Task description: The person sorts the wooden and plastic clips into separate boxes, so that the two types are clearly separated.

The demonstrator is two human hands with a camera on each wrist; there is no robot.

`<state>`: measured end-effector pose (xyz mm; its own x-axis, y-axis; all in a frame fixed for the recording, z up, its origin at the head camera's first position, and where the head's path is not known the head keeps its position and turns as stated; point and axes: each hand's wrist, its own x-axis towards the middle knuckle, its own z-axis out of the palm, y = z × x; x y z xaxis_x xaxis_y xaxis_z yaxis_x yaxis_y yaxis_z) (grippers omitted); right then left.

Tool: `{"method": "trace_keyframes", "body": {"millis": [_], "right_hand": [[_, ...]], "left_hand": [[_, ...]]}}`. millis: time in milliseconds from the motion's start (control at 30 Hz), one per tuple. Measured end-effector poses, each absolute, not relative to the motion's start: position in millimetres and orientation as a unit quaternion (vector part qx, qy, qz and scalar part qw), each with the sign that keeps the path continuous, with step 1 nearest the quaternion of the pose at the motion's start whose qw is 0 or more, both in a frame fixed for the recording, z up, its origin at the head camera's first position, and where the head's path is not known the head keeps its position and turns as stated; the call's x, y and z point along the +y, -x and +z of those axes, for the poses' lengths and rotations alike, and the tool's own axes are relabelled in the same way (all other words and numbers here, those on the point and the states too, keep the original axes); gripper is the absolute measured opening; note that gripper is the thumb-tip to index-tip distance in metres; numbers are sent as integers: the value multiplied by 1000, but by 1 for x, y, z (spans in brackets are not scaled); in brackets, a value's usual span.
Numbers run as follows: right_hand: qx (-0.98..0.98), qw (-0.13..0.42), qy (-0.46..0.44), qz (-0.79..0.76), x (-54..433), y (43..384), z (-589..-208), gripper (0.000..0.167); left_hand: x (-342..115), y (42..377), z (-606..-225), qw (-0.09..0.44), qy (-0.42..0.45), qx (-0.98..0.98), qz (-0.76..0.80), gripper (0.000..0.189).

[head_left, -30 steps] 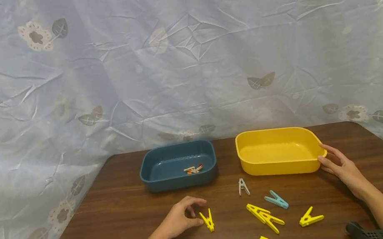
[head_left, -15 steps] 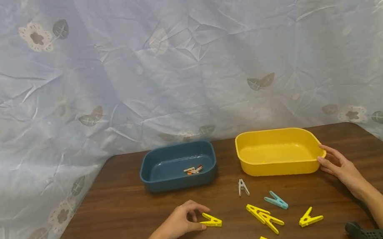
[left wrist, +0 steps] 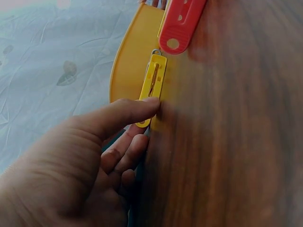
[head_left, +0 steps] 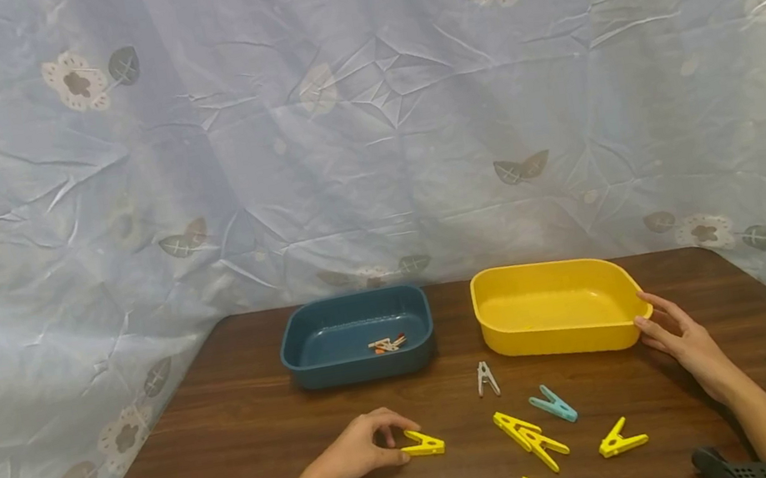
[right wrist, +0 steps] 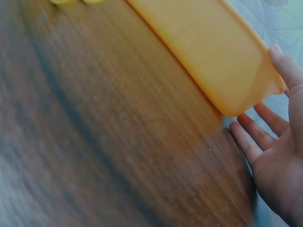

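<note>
1. Bare table [head_left: 248,431] lies open left of the left hand [head_left: 358,452], all the way to the blue tub [head_left: 357,336].
2. Between the blue tub and the yellow tub [head_left: 555,312] runs a clear lane, with a grey peg [head_left: 486,378] lying at its near end.
3. To the right, scattered yellow pegs [head_left: 530,434] and a teal peg [head_left: 553,404] crowd the middle.
4. The right hand [head_left: 681,341] blocks the yellow tub's right corner.

- A dark wooden table [head_left: 233,433] is filling the foreground.
- A pale blue cloth [head_left: 364,124] (creased, printed with flowers and leaves) is hanging behind it, draping round both sides.
</note>
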<state>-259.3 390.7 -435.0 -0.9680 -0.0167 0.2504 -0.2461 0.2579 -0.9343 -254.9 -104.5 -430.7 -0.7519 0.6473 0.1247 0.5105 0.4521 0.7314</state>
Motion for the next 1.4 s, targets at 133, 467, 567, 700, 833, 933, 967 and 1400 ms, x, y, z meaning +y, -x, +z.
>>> {"method": "trace_keyframes", "body": {"millis": [133, 467, 567, 700, 833, 933, 967, 1400], "right_hand": [[-790, 96, -85, 600, 390, 260, -433, 57], [-795, 90, -77, 595, 388, 261, -435, 59], [-794, 94, -77, 596, 388, 260, -435, 59], [-793, 96, -77, 596, 389, 260, -434, 58], [-794, 94, -73, 596, 390, 259, -436, 58], [-794, 94, -73, 597, 390, 259, -437, 58], [-793, 95, -73, 597, 390, 259, -438, 58], [-797, 100, -77, 591, 391, 260, -437, 58]], "left_hand": [[-104, 256, -430, 85, -335, 849, 401, 33], [-106, 254, -432, 97, -320, 846, 416, 32], [-106, 254, -431, 97, -320, 843, 421, 32], [-105, 254, -430, 99, -320, 841, 424, 32], [-105, 254, -431, 101, -319, 841, 425, 32], [-104, 254, -431, 100, -320, 841, 424, 32], [-104, 255, -431, 99, -321, 841, 423, 32], [-104, 256, -429, 101, -321, 841, 424, 31]]}}
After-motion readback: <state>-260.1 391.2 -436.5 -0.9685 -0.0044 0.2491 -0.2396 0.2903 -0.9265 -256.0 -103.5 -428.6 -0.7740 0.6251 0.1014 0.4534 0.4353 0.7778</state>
